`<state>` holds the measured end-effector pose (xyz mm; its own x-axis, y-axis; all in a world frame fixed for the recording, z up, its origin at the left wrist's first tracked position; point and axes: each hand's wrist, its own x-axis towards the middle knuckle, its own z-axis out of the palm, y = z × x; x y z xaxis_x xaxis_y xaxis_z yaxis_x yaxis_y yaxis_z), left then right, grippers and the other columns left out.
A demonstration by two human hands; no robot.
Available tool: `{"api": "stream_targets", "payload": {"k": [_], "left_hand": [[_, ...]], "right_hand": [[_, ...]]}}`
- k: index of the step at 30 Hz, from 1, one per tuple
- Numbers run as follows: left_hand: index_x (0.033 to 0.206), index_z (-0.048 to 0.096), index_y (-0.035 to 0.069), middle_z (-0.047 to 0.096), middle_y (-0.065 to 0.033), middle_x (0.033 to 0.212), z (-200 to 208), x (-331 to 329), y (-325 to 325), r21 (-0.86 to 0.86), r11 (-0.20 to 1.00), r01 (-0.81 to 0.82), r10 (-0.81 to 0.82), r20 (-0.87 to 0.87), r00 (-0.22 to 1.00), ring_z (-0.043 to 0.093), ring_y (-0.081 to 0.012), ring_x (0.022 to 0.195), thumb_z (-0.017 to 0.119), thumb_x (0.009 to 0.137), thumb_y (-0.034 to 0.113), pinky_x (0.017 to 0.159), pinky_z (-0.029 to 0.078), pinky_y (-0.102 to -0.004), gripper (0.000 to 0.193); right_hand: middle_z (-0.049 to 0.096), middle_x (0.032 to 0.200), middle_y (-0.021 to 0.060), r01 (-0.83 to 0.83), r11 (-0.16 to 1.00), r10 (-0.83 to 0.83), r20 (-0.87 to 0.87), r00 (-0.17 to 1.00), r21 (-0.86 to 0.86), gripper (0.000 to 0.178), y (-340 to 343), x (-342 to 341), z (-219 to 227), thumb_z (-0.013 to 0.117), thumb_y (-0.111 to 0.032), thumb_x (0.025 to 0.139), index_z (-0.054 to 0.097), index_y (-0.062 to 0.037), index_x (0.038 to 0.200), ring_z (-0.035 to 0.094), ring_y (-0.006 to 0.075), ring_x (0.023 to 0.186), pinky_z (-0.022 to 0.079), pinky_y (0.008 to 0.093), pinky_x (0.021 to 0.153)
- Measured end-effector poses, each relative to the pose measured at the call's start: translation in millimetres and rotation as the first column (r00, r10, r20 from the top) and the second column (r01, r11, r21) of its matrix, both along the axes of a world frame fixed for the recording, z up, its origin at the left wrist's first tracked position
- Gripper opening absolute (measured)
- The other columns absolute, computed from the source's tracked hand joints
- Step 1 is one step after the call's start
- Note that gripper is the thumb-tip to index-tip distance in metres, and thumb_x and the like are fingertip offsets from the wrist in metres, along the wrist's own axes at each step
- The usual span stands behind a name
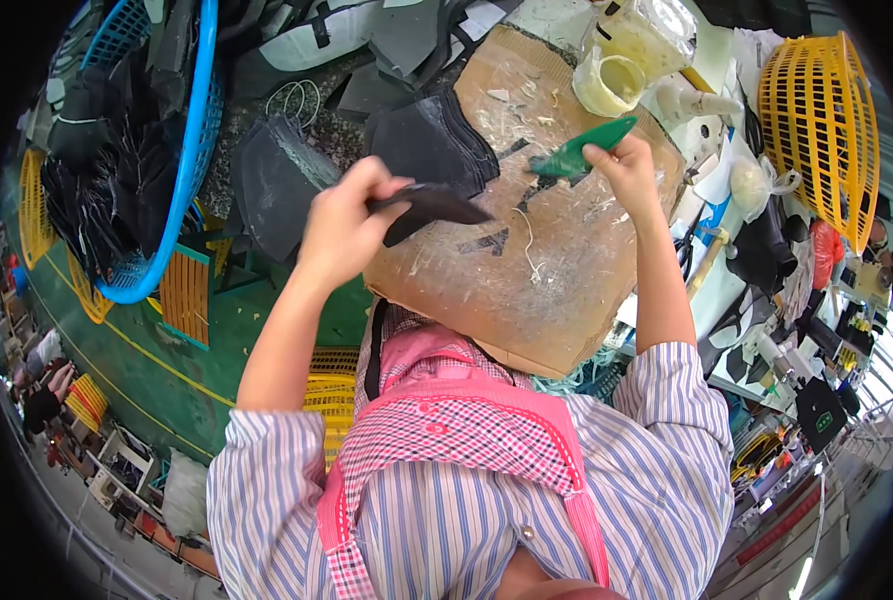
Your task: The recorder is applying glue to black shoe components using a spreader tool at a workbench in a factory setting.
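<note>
My left hand [346, 225] is closed on the edge of a dark, flat cut piece of material [438, 206], held over the left side of a worn cardboard sheet [496, 310]. In my right hand [626, 178] is a flat green brush-like tool [588, 146], its tip pointing left over the cardboard; motion blur hides the tip's detail. Just beyond my left hand lies a stack of black cut pieces [431, 140], partly on the cardboard. Left of it is another dark pile [281, 185] with whitish streaks on top.
A glue-crusted pot [608, 82] stands beyond my right hand. A blue-rimmed basket [202, 110] full of black pieces is at the left, and a yellow basket [821, 130] at the far right. A loose string [529, 240] lies on the cardboard. Green floor [266, 335] shows below left.
</note>
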<state>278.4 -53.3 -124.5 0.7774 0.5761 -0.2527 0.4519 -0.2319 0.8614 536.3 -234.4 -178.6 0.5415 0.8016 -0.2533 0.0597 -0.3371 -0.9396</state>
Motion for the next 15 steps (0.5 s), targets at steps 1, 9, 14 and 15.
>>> {"api": "stream_targets", "payload": {"k": [1,9,14,15], "left_hand": [[0.074,0.044,0.002,0.059,-0.0151,0.085,26.5,-5.8,-1.0,0.253,0.964,-0.078,0.074,0.022,0.997,0.059,-0.0273,0.075,0.063,0.066,0.002,0.063,0.045,-0.0307,0.02],[0.085,0.056,0.007,0.054,-0.0117,0.099,2.8,-37.7,22.7,0.784,0.609,0.119,0.082,-0.212,0.974,0.049,-0.0288,0.091,0.068,0.061,0.021,0.08,0.039,-0.0367,0.031],[0.098,0.052,0.008,0.047,-0.0115,0.105,-46.6,6.4,-31.7,0.602,0.745,0.288,-0.271,-0.122,0.955,0.042,-0.0297,0.101,0.07,0.058,0.018,0.082,0.039,-0.0373,0.045],[0.096,0.053,0.008,0.048,-0.0117,0.103,-46.8,8.3,-28.2,0.598,0.749,0.287,-0.265,-0.127,0.956,0.043,-0.03,0.099,0.069,0.058,0.017,0.08,0.039,-0.0367,0.042]], "right_hand": [[0.06,0.071,0.0001,0.023,0.998,-0.028,0.085,0.996,0.055,0.011,2.9,4.6,-4.5,0.06,-0.007,0.074,0.061,-0.0026,0.084,0.052,0.007,0.064,0.04,0.021,0.058],[0.061,0.075,0.0043,-0.229,0.932,0.09,0.432,0.897,0.281,0.018,94.4,-51.4,-7.3,0.06,0.001,0.07,0.062,-0.0058,0.087,0.055,0.0138,0.068,0.043,0.0247,0.062],[0.06,0.074,0.0063,-0.412,0.911,0.401,0.247,0.882,-0.004,0.026,23.5,-54.2,8.4,0.058,0.008,0.065,0.063,-0.0062,0.087,0.055,0.0157,0.068,0.043,0.0264,0.061],[0.059,0.074,0.0063,-0.421,0.905,0.423,0.227,0.877,-0.06,0.027,12.6,-50.0,13.2,0.059,0.007,0.064,0.063,-0.0082,0.086,0.056,0.0163,0.069,0.043,0.0273,0.061]]}}
